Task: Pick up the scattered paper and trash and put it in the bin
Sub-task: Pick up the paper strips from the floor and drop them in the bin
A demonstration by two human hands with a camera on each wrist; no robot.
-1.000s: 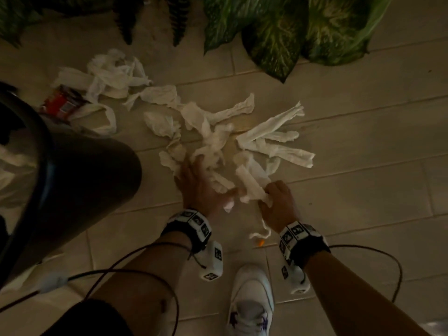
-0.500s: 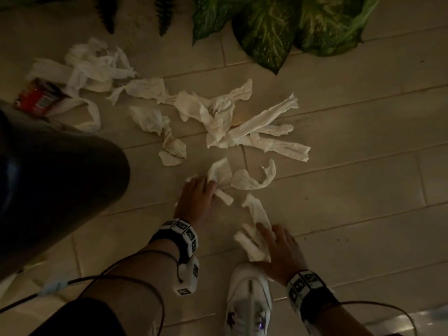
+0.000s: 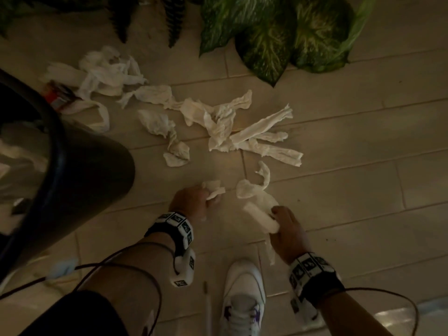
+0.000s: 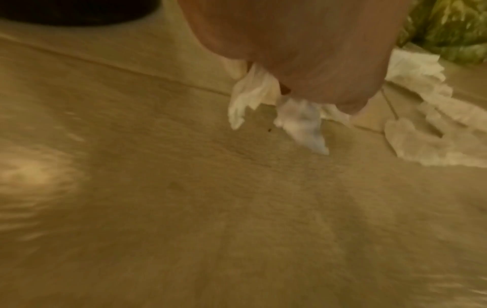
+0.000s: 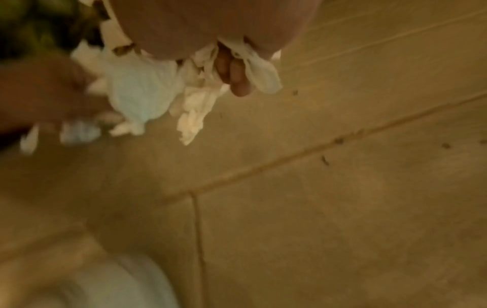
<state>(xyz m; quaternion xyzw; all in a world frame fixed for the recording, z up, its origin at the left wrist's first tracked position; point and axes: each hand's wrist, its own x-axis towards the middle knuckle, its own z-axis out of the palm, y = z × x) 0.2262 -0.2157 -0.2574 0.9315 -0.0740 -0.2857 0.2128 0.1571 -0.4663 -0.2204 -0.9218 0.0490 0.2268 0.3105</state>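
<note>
Crumpled white tissue paper lies scattered over the tiled floor, with a big cluster (image 3: 232, 127) in the middle and another heap (image 3: 106, 71) at the far left. My left hand (image 3: 194, 200) grips a small wad of tissue (image 3: 214, 187), whose ends hang below the fist (image 4: 303, 123). My right hand (image 3: 288, 229) holds a bunch of tissue (image 3: 260, 217) just above the floor, with fingers curled round it (image 5: 234, 77). A loose piece (image 3: 254, 187) lies between the hands. The black bin (image 3: 80, 180) stands at the left.
A red wrapper (image 3: 57, 97) lies by the bin under the far heap. Large green plant leaves (image 3: 278, 37) hang over the floor at the back. My white shoe (image 3: 242, 299) stands below the hands. Cables trail from both wrists.
Both hands have closed on tissue and drawn back from the pile. The right hand's bunch has lifted off the floor near the shoe.
</note>
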